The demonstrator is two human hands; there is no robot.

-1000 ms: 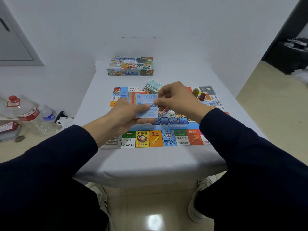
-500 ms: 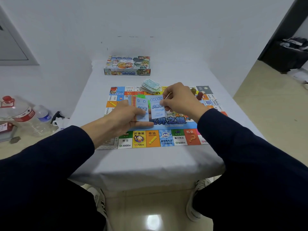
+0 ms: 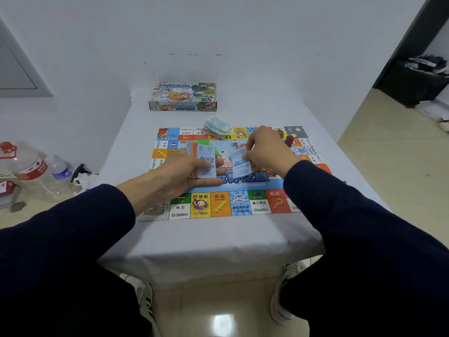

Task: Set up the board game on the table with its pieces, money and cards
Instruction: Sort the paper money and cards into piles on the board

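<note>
From the head view, both forearms in dark blue sleeves cover the near corners of the game board (image 3: 228, 203), and the hands hide much of its middle, so the blue title there is read only in part. A small die (image 3: 234, 143) shows between the hands. Something green (image 3: 204, 142) sticks out behind the left hand's cards; what it is cannot be told. Behind the right hand two small game pieces (image 3: 289, 139) are partly hidden, and their shape is hard to make out.

The left hand (image 3: 184, 171) holds a stack of cards (image 3: 202, 161) above the board. The fingers are curled under the stack and the thumb lies across the top card, which is light blue. The right hand (image 3: 267, 149) pinches a single light blue card (image 3: 240, 161) between thumb and fingers, just beside the stack but apart from it. The print on both cards is blurred.

The board lies flat on the white covered surface (image 3: 218, 239). A pile of paper money (image 3: 216, 127) rests on the board's far edge. The game box (image 3: 182, 96) stands further back, near the wall. On the floor at the left stand plastic bottles (image 3: 36, 171), one cut off by the picture edge.
</note>
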